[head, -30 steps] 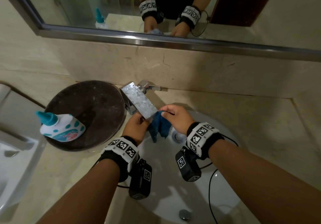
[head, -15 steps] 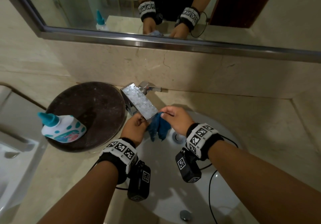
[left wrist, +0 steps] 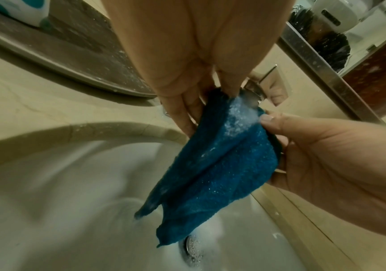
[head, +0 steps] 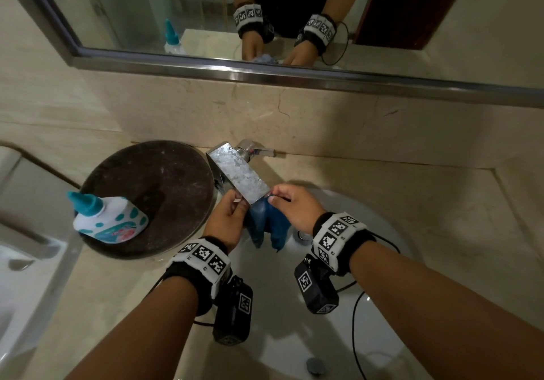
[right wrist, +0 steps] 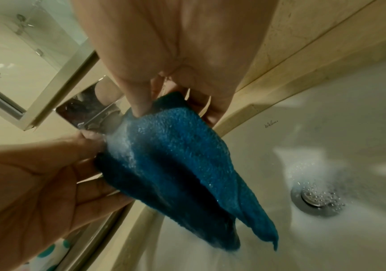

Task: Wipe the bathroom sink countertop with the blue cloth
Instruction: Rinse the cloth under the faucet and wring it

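Note:
A wet blue cloth [head: 269,225] hangs under the spout of the chrome faucet [head: 237,173], above the white sink basin [head: 282,315]. My left hand [head: 232,210] pinches its upper left edge and my right hand [head: 284,204] pinches its upper right edge. In the left wrist view, water runs from the faucet onto the cloth [left wrist: 215,165] between my left hand [left wrist: 194,108] and right hand [left wrist: 303,146]. The right wrist view shows the cloth [right wrist: 178,157] sagging toward the drain [right wrist: 315,199]. The beige marble countertop [head: 412,203] surrounds the basin.
A dark round tray [head: 153,197] sits left of the faucet and holds a white bottle with a teal cap [head: 109,220] lying on its side. A mirror [head: 265,11] runs along the wall behind. A white fixture [head: 17,261] stands at the far left.
Both hands keep holding the cloth under the faucet; they have barely shifted. The cloth hangs much as before.

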Demonstrator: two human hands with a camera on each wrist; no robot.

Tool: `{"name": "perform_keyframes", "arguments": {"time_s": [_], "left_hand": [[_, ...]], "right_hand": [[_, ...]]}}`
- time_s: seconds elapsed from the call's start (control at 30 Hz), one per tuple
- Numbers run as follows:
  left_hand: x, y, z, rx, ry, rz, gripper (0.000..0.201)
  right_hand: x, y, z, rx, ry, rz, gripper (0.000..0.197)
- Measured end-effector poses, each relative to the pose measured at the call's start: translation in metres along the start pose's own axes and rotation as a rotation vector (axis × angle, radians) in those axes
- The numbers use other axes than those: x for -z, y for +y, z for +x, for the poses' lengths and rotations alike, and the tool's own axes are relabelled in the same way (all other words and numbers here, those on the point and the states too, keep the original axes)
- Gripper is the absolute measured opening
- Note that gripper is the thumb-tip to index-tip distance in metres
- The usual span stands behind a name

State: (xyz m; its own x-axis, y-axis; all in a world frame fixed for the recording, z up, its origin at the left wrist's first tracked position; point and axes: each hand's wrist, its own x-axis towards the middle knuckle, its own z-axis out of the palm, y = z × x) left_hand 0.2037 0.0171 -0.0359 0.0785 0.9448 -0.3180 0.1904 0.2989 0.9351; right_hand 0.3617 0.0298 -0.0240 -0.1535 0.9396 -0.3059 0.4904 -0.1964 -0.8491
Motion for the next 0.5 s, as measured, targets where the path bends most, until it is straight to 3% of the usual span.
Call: {"name": "perform_keyframes", "arguments": {"time_s": [0.4, 0.5], "left_hand": [[0.014, -0.009, 0.000, -0.016, 0.068, 0.093, 0.033], [0.016, -0.006, -0.002, -0.027, 0.088, 0.112, 0.027]], "right_hand": [[-0.019, 0.000, 0.005, -0.058, -0.032, 0.070, 0.016], [-0.022, -0.004, 0.005, -0.075, -0.048, 0.093, 0.016]]}}
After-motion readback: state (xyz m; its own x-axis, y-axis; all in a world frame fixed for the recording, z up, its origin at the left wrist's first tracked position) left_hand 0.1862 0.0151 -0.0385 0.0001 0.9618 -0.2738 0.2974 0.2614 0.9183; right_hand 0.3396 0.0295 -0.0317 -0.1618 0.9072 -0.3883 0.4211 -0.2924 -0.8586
